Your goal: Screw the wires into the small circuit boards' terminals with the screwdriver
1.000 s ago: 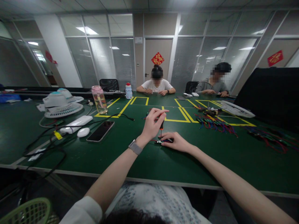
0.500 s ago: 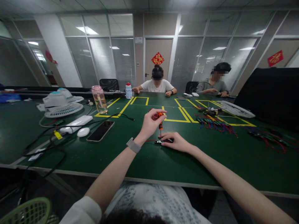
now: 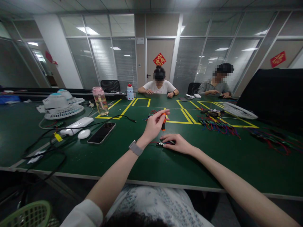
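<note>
My left hand (image 3: 153,126) is closed around the orange and black handle of a screwdriver (image 3: 163,126), held nearly upright. The thin shaft points down and its tip meets a small dark part with shiny metal bits (image 3: 160,144) on the green table. My right hand (image 3: 178,143) rests low on the table, its thumb and fingers pinching that small part from the right side. A thin red wire (image 3: 153,142) runs out of it to the left. What exactly the part is stays too small to tell. Behind my left hand lies a bundle of wired pieces (image 3: 151,114).
On the left are a phone (image 3: 101,133), a white oval case (image 3: 84,134), black cables, a white fan (image 3: 62,107) and a pink-lided bottle (image 3: 100,101). Wired boards (image 3: 219,126) and a white keyboard-like object (image 3: 239,111) lie right. Two people sit across the table (image 3: 132,164).
My left hand has turned slightly on the screwdriver handle, which leans a little more to the right. My right hand has stayed put. The person opposite has moved one hand inward.
</note>
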{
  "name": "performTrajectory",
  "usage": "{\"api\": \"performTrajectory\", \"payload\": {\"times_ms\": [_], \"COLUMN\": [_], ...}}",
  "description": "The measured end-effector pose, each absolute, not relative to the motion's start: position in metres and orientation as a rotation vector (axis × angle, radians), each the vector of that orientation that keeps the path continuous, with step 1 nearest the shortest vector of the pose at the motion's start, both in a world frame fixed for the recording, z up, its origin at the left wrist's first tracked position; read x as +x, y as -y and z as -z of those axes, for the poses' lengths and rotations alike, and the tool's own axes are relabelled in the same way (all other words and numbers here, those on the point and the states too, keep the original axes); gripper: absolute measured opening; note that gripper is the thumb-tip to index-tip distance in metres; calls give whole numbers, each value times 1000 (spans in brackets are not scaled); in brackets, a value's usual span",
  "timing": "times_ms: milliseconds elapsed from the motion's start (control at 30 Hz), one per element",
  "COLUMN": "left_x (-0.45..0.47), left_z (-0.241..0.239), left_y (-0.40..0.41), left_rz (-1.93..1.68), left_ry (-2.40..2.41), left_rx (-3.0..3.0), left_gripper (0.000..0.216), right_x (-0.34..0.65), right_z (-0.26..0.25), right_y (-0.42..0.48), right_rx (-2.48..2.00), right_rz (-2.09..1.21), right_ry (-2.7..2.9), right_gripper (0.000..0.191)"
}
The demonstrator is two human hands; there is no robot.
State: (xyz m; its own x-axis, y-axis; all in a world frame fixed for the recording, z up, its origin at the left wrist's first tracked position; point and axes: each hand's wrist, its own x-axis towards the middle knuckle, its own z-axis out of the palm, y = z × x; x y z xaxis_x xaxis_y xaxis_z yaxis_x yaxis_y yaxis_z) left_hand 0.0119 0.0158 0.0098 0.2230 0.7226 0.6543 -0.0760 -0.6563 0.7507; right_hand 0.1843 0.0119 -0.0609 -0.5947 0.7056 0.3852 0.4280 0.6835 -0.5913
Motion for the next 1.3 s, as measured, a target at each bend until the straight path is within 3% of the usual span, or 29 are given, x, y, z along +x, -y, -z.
{"api": "performTrajectory", "payload": {"times_ms": [267, 533, 900, 1133, 1300], "left_x": [12, 14, 14, 16, 15], "left_z": [-10, -4, -5, -6, -10], "left_y": [-17, -14, -16, -12, -13], "left_rz": [-1612, -1625, -1598, -1562, -1533], "left_ry": [-662, -695, -676, -617, -637], "left_rx": [1890, 1985, 1910, 1801, 1810], "left_gripper": [12, 29, 19, 30, 26], "right_x": [185, 185, 184, 183, 184], "right_z": [63, 64, 63, 63, 64], "right_y": [-14, -15, -14, -13, -14], "right_rx": [-869, -856, -865, -856, -866], "right_rz": [-578, -579, -579, -556, -539], "right_ry": [2300, 2291, 2295, 2289, 2294], "right_gripper": [21, 20, 20, 18, 18]}}
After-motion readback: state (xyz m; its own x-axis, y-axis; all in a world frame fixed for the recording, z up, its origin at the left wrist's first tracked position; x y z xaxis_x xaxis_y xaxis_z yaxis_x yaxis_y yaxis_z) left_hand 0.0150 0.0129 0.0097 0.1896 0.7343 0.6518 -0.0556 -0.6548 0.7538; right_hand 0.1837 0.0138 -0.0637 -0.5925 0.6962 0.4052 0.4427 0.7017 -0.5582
